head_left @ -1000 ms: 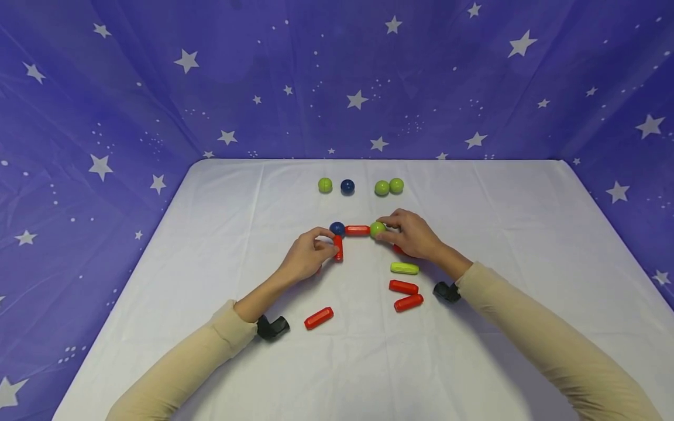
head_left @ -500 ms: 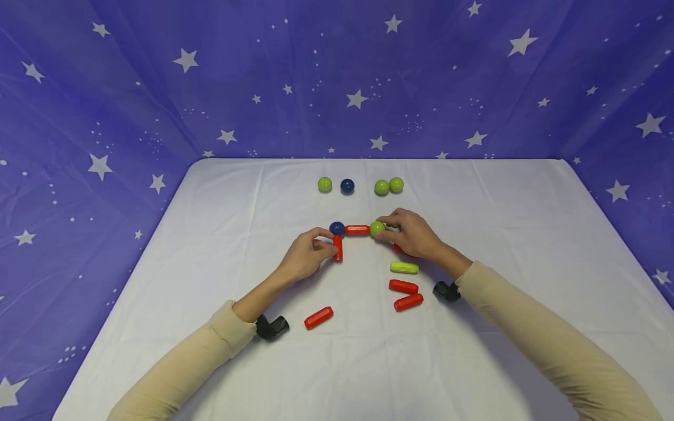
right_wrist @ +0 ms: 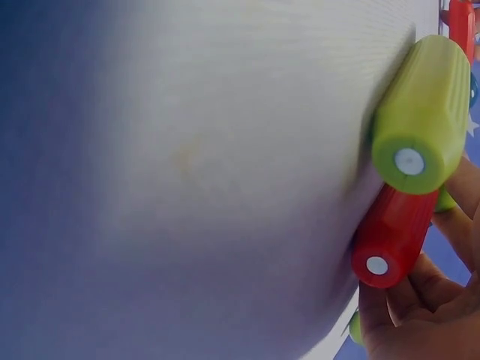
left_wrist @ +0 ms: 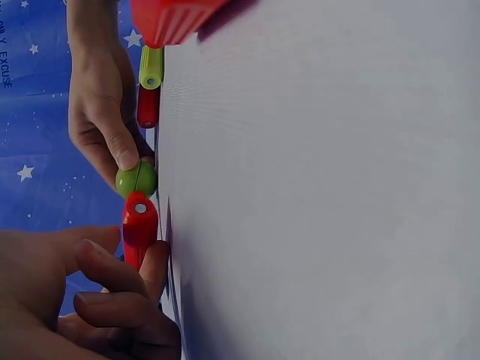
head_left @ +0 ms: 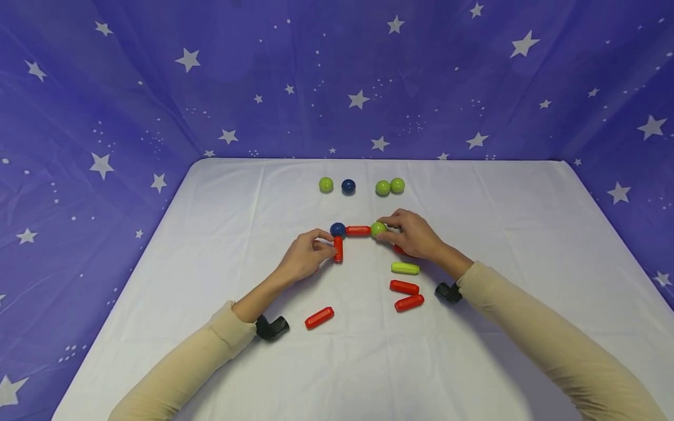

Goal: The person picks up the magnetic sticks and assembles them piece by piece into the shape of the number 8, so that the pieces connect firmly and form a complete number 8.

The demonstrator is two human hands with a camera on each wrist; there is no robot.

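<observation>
My left hand (head_left: 308, 255) pinches a red toy rod (head_left: 339, 251) that points toward me, its far end at a dark blue ball (head_left: 337, 228). From that ball a second red rod (head_left: 358, 231) runs right to a green ball (head_left: 377, 228). My right hand (head_left: 414, 235) holds this green ball between thumb and fingers. In the left wrist view a pale disc shows on the near end of the pinched rod (left_wrist: 138, 225). Another red rod (head_left: 401, 250) lies partly hidden under my right hand; the right wrist view shows it beside a yellow-green rod (right_wrist: 420, 112).
Green balls (head_left: 326, 185) and a dark blue ball (head_left: 348, 186) sit in a row farther back. Nearer lie the yellow-green rod (head_left: 405, 268), two red rods (head_left: 403, 287) at right and one red rod (head_left: 319, 317) at left. The table (head_left: 210, 234) has a white cloth.
</observation>
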